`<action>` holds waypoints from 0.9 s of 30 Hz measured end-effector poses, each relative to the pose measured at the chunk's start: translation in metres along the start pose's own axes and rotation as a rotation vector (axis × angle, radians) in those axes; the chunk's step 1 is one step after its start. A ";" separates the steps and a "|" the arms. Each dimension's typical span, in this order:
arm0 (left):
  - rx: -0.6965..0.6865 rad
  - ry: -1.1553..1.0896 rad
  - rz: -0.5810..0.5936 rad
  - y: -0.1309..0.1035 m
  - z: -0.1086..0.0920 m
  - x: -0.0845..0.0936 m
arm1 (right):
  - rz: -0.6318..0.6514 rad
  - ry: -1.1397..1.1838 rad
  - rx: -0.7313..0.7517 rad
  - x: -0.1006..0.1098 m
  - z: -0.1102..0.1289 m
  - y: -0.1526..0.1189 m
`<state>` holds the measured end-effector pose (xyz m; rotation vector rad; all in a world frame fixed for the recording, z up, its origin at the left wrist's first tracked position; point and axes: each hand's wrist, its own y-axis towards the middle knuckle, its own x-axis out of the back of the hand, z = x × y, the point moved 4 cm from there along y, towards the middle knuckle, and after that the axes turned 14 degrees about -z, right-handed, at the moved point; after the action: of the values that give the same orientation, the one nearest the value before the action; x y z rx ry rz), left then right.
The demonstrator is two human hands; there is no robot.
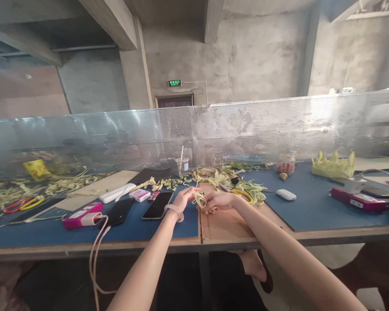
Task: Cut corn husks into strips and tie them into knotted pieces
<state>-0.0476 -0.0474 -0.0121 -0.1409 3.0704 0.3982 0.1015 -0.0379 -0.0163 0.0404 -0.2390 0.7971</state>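
Note:
A pale green leaf-like strip (200, 199), bent into a small loop, is between my two hands above the table's front middle. My left hand (184, 199), with a pale bangle at the wrist, pinches the strip from the left. My right hand (221, 202) has its fingers curled around the strip's other side, partly hiding it. Just behind my right hand lie yellow-handled scissors (246, 195), among a heap of leafy strips (215, 176). Small knotted green pieces (171, 182) lie beyond my left hand.
Left of my hands lie a black phone (158, 205), another dark phone (120, 211), a magenta power bank (82, 215) with a hanging cable, and a small box (140, 195). A white earbud case (285, 195) and a jar (285, 164) stand right. A perforated metal divider (214, 134) runs behind.

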 end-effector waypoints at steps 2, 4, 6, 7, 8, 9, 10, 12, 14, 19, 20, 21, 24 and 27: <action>-0.001 -0.039 0.086 0.000 0.000 -0.004 | 0.034 0.005 0.003 -0.001 0.002 -0.002; 0.001 -0.075 0.138 -0.001 0.000 -0.006 | 0.053 0.008 -0.001 -0.002 0.003 -0.003; 0.014 -0.088 0.150 -0.001 0.000 -0.007 | 0.055 0.010 -0.009 -0.002 0.003 -0.004; 0.019 -0.083 0.153 -0.001 0.000 -0.007 | 0.055 0.010 -0.013 -0.002 0.003 -0.004; 0.023 -0.075 0.155 -0.002 -0.001 -0.008 | 0.057 0.008 -0.016 -0.002 0.003 -0.003; 0.026 -0.066 0.155 -0.002 -0.001 -0.008 | 0.059 0.008 -0.019 -0.002 0.002 -0.003; 0.029 -0.054 0.153 -0.002 -0.001 -0.008 | 0.060 0.008 -0.020 -0.002 0.002 -0.003; 0.033 -0.024 0.151 -0.003 -0.001 -0.008 | 0.062 0.008 -0.016 -0.002 0.002 -0.003; 0.030 0.009 0.138 -0.002 -0.001 -0.006 | 0.064 0.007 -0.006 -0.002 0.002 -0.003; -0.007 0.050 0.011 0.002 -0.001 0.002 | 0.055 -0.013 0.007 -0.003 0.005 -0.007; -0.010 0.052 -0.013 0.002 0.000 0.003 | 0.056 -0.019 0.003 -0.003 0.006 -0.008; -0.011 0.053 -0.033 0.003 0.001 0.005 | 0.062 -0.024 -0.002 -0.003 0.006 -0.008; -0.020 0.040 -0.070 0.005 0.004 0.007 | 0.074 -0.031 -0.003 -0.002 0.006 -0.009; -0.024 -0.031 -0.077 0.009 0.008 0.009 | 0.075 -0.043 0.006 0.001 0.004 -0.008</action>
<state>-0.0568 -0.0376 -0.0178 -0.2509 3.0193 0.4297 0.1069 -0.0434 -0.0117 0.0547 -0.2796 0.8718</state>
